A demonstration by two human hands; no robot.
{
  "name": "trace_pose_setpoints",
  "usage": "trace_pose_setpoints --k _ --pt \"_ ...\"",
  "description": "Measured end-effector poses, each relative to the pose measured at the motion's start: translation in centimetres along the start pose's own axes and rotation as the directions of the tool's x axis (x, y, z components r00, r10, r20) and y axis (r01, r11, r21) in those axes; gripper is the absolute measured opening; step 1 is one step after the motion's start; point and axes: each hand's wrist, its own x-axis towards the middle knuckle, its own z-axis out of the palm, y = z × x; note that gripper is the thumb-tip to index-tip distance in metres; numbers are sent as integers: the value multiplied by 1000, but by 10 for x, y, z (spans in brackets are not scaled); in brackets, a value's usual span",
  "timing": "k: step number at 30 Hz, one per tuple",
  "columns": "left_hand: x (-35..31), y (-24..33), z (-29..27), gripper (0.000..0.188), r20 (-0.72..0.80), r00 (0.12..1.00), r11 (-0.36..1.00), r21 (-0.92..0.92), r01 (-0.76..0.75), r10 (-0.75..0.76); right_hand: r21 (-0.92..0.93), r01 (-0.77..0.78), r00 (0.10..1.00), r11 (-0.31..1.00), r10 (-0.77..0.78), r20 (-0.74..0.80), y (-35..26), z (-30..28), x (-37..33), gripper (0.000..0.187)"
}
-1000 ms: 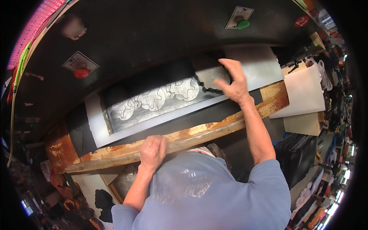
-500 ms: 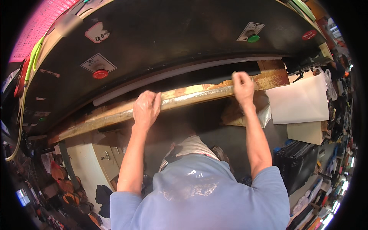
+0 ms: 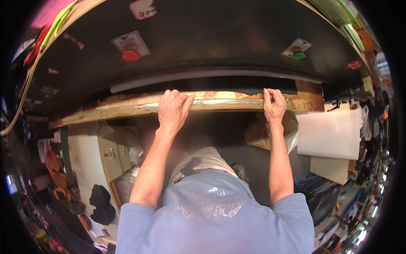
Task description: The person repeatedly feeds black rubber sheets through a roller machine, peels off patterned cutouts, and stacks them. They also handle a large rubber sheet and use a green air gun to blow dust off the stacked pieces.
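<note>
My left hand (image 3: pixel 173 108) is at the worn wooden front edge (image 3: pixel 220 102) of a machine bed, its fingers bent and the thumb to the right. My right hand (image 3: pixel 275 106) is at the same edge further right, fingers curled and thumb close to them. Both hands look closed, but what they grip, if anything, is hidden. Clear tape and chipped patches show on the wood between them. Just behind that edge lies a dark surface (image 3: pixel 228 84).
A black machine panel (image 3: pixel 211 38) rises ahead, with a red button (image 3: pixel 131 55) and a green button (image 3: pixel 298 55). A pale cabinet (image 3: pixel 86 148) stands below left. White sheet material (image 3: pixel 330 133) and a bag (image 3: pixel 259 133) are below right.
The view has turned, so the wooden edge now runs more level. My right hand has lowered onto the edge, and my left hand sits further right in view.
</note>
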Motion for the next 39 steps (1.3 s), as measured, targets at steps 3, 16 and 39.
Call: trace_pose_setpoints --k 3,16,39 --pt "3 1 -2 22 -1 1000 1000 -1 -1 1 12 -43 998 999 42 48 3 -1 1 11" --pt "16 10 -14 19 217 976 993 -113 30 -5 -77 -178 952 981 191 240 -24 21 112 68" --pt "171 -124 -34 64 131 794 776 -166 608 -594 217 -598 802 772 570 180 20 -9 139 69"
